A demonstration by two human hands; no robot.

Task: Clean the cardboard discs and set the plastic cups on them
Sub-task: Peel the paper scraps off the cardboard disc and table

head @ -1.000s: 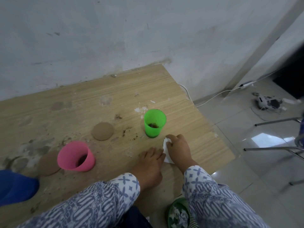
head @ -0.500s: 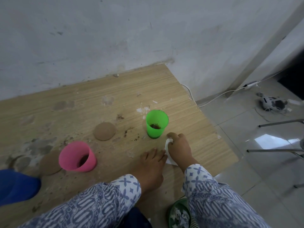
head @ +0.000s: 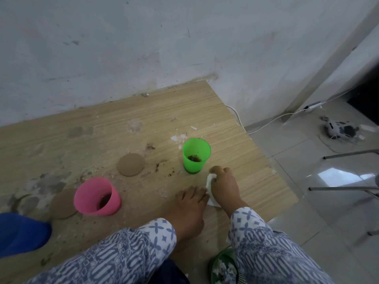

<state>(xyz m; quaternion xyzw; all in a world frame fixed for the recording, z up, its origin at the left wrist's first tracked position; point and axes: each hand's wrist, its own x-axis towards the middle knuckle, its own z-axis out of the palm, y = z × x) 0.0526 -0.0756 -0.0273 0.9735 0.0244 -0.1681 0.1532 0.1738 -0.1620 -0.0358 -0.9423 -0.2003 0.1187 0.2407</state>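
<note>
Fingers (head: pixel 217 171) of the right hand (head: pixel 224 187) curl down over a crumpled white tissue (head: pixel 210 181) and press it to the table (head: pixel 143 111) near the front right corner, just in front of the green cup (head: pixel 196 158). The left hand (head: pixel 188 210) lies flat on the wood with its fingers straight, grasping nothing; its fingertips touch the tissue's near edge. Wiping looks like the step in hand, though the hands hide whether a disc lies under the tissue or only dirty wood. The green cup stands near the right edge on what looks like bare wood, with dark dregs in its bottom. The pink cup (head: pixel 96 196) stands toward the front left, also with something dark inside. One cardboard disc (head: pixel 130 164) lies uncovered in the middle of the table between the two cups, with crumbs and dark specks scattered around it. A second disc (head: pixel 61 204) shows at the pink cup's left side, and I cannot tell whether the cup overlaps it. Next, the tissue probably has to go to a disc while the free hand steadies it. After that, a cup must be lifted level, since both hold dregs, and set squarely on the wiped disc.
</note>
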